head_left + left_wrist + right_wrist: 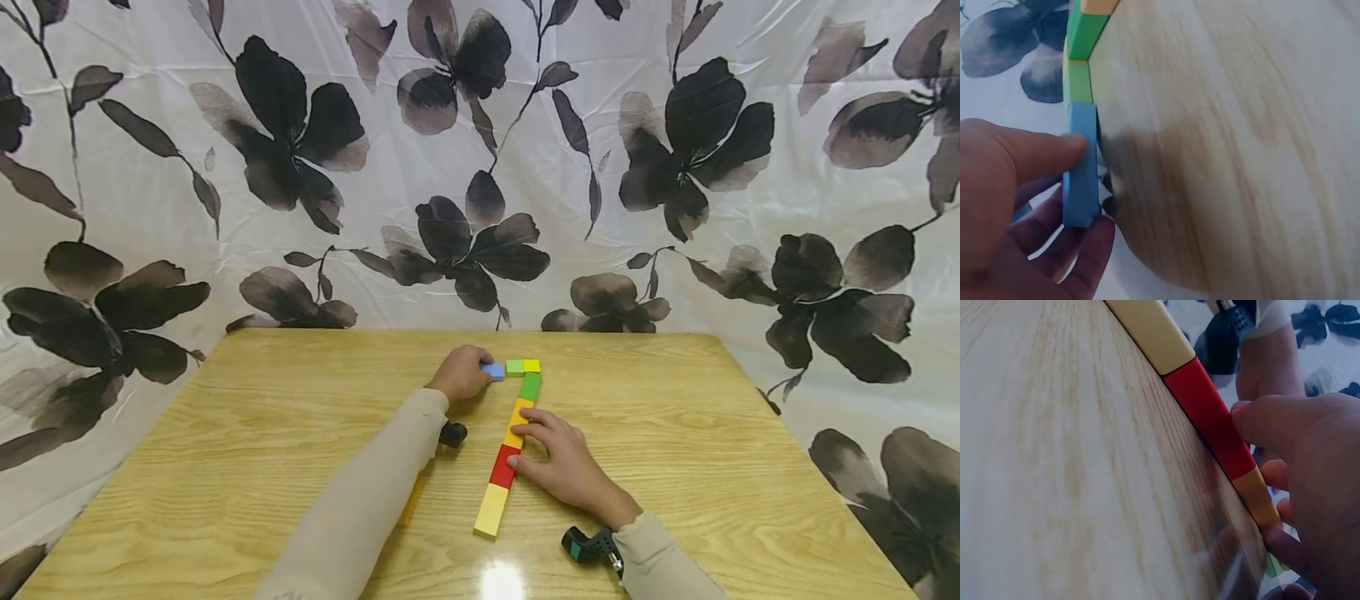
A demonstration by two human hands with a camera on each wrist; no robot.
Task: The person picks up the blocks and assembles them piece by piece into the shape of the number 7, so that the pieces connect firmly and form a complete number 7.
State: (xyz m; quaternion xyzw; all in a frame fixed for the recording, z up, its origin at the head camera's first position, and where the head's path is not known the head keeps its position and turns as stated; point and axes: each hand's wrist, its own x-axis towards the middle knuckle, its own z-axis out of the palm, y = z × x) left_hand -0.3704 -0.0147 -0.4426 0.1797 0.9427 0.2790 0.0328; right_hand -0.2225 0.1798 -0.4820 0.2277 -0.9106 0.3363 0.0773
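My left hand (pixel 460 373) pinches a blue block (pixel 1082 169) between thumb and fingers at the far end of the table. Just right of the blue block are a light green block (pixel 514 368) and a yellow block (pixel 531 365). From the yellow one, a row runs toward me: a green block (pixel 530 386), orange (pixel 514 435), a red block (pixel 503 467) and a pale yellow block (pixel 491 510). With fingers loosely spread, my right hand (pixel 558 458) rests along the row's right side, its thumb at the red block and its fingertips by the orange.
An orange block (pixel 411 502) lies partly hidden beside my left forearm. Each wrist carries a black camera strap, the right one (pixel 588 546) low over the wooden table (pixel 675 417). A floral cloth (pixel 480 150) hangs behind the table's far edge.
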